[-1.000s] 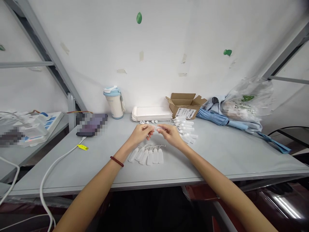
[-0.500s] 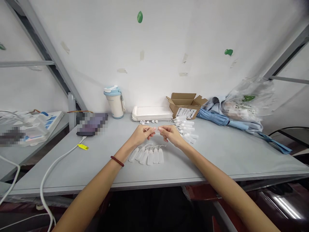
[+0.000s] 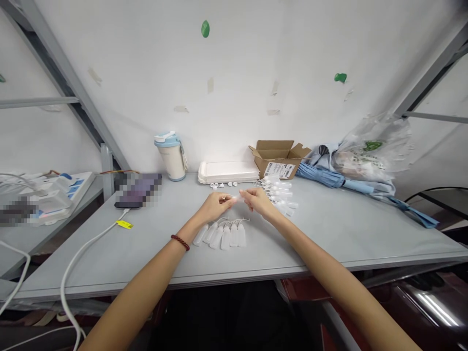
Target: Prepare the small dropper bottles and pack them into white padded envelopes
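Note:
Above the middle of the table, my left hand (image 3: 215, 206) and my right hand (image 3: 257, 201) meet at the fingertips. Between them is a small translucent plastic bottle (image 3: 238, 198), partly covered by the fingers; my left hand pinches one end and my right fingers close on the other. Just below lies a fanned row of several similar bottles (image 3: 225, 237) with thin white cords at their tops. More such bottles (image 3: 283, 195) are heaped beyond my right hand. A few small white caps (image 3: 221, 185) sit behind my hands.
A stack of white trays (image 3: 229, 170), an opened cardboard box (image 3: 280, 158) and a tumbler (image 3: 171, 157) stand along the wall. A folded blue umbrella (image 3: 325, 176) and a plastic bag (image 3: 373, 151) lie right. At left are a phone (image 3: 138, 190) and its white cable (image 3: 82, 248).
More of the translucent bottle shows between my hands. My right fingers have lifted and spread a little, and my left hand has turned slightly. The whole view has shifted a little.

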Tool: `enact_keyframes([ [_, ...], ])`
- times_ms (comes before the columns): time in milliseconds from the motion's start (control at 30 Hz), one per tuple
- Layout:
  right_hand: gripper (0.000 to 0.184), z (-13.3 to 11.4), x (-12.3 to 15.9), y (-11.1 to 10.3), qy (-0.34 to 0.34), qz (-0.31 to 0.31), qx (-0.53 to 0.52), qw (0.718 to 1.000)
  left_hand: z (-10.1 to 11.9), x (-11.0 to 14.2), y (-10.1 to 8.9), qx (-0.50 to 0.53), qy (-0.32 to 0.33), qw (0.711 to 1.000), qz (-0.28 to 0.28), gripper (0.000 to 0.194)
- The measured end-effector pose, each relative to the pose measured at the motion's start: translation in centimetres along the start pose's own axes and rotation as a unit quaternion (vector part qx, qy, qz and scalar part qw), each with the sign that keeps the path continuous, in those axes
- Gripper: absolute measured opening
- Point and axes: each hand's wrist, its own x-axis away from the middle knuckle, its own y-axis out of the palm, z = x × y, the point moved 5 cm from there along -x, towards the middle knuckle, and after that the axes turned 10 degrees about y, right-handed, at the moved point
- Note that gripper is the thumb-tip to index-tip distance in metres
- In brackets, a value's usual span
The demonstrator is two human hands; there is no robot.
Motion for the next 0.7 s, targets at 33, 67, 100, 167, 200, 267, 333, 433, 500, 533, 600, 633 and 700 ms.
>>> enact_keyframes([
  [33, 0.042, -0.1, -0.1, -0.4, -0.01, 0.028, 0.025, 0.999, -0.4, 0.0, -0.2, -0.013, -0.003, 1.0, 0.002, 0.029],
  [67, 0.04, -0.3, -0.2, -0.9, -0.02, 0.056, 0.051, 0.997, -0.9, -0.1, -0.4, -0.028, -0.007, 1.0, 0.006, 0.026],
  [100, 0.037, -0.4, -0.3, -1.5, -0.028, 0.083, 0.079, 0.993, -1.5, -0.1, -0.8, -0.046, -0.012, 0.999, 0.013, 0.024],
  [167, 0.027, -0.5, -0.5, -2.7, -0.038, 0.131, 0.136, 0.981, -2.7, -0.3, -1.6, -0.092, -0.02, 0.995, 0.038, 0.018],
  [200, 0.023, -0.5, -0.6, -3.3, -0.039, 0.151, 0.164, 0.974, -3.3, -0.3, -2.0, -0.117, -0.022, 0.991, 0.055, 0.016],
  [267, 0.018, -0.2, -0.8, -4.5, -0.033, 0.183, 0.217, 0.958, -4.2, -0.5, -2.9, -0.165, -0.022, 0.982, 0.089, 0.015],
  [333, 0.019, 0.3, -0.9, -5.3, -0.021, 0.206, 0.263, 0.942, -4.9, -0.6, -3.4, -0.198, -0.016, 0.974, 0.106, 0.023],
  [433, 0.022, 0.8, -1.1, -5.8, -0.003, 0.23, 0.311, 0.922, -5.5, -0.9, -3.5, -0.226, 0.001, 0.969, 0.098, 0.03],
  [500, 0.023, 1.1, -1.2, -6.0, 0.005, 0.238, 0.33, 0.913, -5.8, -1.1, -3.4, -0.239, 0.011, 0.967, 0.086, 0.031],
  [533, 0.023, 1.2, -1.2, -6.0, 0.007, 0.238, 0.337, 0.911, -5.9, -1.1, -3.3, -0.244, 0.014, 0.966, 0.08, 0.031],
  [600, 0.023, 1.3, -1.4, -6.1, 0.009, 0.235, 0.342, 0.91, -6.1, -1.2, -3.1, -0.252, 0.019, 0.965, 0.071, 0.031],
  [633, 0.024, 1.3, -1.5, -6.1, 0.01, 0.231, 0.342, 0.911, -6.1, -1.2, -3.1, -0.255, 0.02, 0.964, 0.068, 0.031],
  [700, 0.026, 1.3, -1.6, -6.3, 0.011, 0.225, 0.334, 0.915, -6.2, -1.2, -2.9, -0.259, 0.023, 0.964, 0.065, 0.03],
])
